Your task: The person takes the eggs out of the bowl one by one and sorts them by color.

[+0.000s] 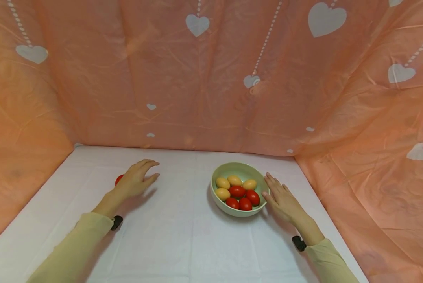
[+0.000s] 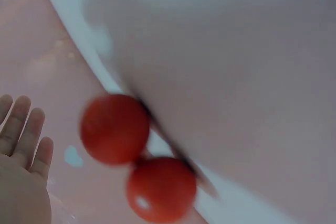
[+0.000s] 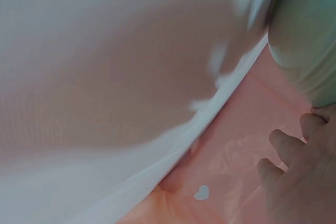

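Observation:
A pale green bowl stands right of centre on the table. Inside it lie several smooth egg-shaped pieces, some red and some yellow. My right hand is at the bowl's right side, fingers extended, its fingertips at the rim. On the left, my left hand hovers with fingers apart, nothing visible in its grasp. Partly behind it in the head view is a red ball-like piece. The left wrist view shows two round red pieces, an upper one and a lower one, apart from the fingers.
A white cloth covers the table. Orange sheeting with white hearts hangs at the back and both sides, meeting the table's edges. A black wrist strap is on the left arm, and another on the right.

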Available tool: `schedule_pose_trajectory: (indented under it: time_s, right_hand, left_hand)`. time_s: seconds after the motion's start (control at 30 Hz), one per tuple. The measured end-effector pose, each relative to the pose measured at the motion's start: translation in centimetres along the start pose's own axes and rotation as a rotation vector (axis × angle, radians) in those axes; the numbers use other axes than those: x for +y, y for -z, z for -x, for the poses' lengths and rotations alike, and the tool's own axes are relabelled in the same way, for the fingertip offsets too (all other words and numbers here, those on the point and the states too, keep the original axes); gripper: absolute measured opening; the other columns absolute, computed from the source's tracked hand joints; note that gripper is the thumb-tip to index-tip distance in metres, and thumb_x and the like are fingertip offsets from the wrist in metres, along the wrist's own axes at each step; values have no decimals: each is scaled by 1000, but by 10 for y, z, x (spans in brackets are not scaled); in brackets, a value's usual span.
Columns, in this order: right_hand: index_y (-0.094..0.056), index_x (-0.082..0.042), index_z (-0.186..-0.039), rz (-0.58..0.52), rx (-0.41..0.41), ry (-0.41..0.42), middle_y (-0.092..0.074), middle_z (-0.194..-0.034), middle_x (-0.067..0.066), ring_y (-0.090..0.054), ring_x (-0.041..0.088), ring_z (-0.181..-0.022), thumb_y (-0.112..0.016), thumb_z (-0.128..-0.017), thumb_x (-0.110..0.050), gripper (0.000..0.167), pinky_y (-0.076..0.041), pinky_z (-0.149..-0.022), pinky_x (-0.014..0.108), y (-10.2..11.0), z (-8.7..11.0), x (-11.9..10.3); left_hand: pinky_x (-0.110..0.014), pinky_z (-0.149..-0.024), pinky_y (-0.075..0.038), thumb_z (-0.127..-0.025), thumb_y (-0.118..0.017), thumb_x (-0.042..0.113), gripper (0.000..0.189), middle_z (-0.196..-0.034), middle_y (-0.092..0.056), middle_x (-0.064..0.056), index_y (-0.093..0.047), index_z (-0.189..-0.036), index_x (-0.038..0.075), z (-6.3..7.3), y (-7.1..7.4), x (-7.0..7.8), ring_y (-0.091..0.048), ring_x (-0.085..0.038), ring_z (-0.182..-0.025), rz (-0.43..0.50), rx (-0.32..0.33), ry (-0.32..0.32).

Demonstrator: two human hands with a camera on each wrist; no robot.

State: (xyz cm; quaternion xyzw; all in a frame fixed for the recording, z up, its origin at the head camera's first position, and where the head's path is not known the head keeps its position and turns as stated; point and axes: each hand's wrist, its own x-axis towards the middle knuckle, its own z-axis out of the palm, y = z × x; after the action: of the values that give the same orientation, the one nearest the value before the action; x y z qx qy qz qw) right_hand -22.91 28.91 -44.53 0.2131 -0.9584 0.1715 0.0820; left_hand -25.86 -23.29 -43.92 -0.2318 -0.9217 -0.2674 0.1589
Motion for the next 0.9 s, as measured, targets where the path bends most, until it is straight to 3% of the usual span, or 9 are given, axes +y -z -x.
schedule_pose_trajectory:
  time_s: [0.3, 0.73, 0.9]
  right_hand:
    - [-32, 2, -160, -9, -12, -4, -26, -170, 17, -29, 48, -151, -46, -111, -35, 63, -20, -120, 70, 0, 0, 1]
    - [-33, 2, -160, -6, 7, 1, -27, -169, 18, -31, 49, -150, -46, -111, -33, 62, -21, -119, 70, 1, 1, -1]
    - [-32, 1, -161, -10, -3, -6, -26, -169, 18, -29, 48, -151, -46, -111, -34, 62, -21, -120, 69, 0, 1, -1]
  left_hand:
    - [-59, -106, -48, -102, -66, 20, 44, -142, -57, -14, -57, -143, 6, -26, -26, 30, -59, -37, -123, 116, -38, 14]
    - [-49, -95, -55, -101, -67, 12, 38, -136, -61, -12, -61, -137, 2, -62, -57, 74, -66, -27, -114, 231, 31, -154]
    - [-45, -93, -56, -99, -69, 11, 38, -135, -61, -9, -62, -136, 4, -72, -66, 91, -67, -24, -112, 247, 24, -209]
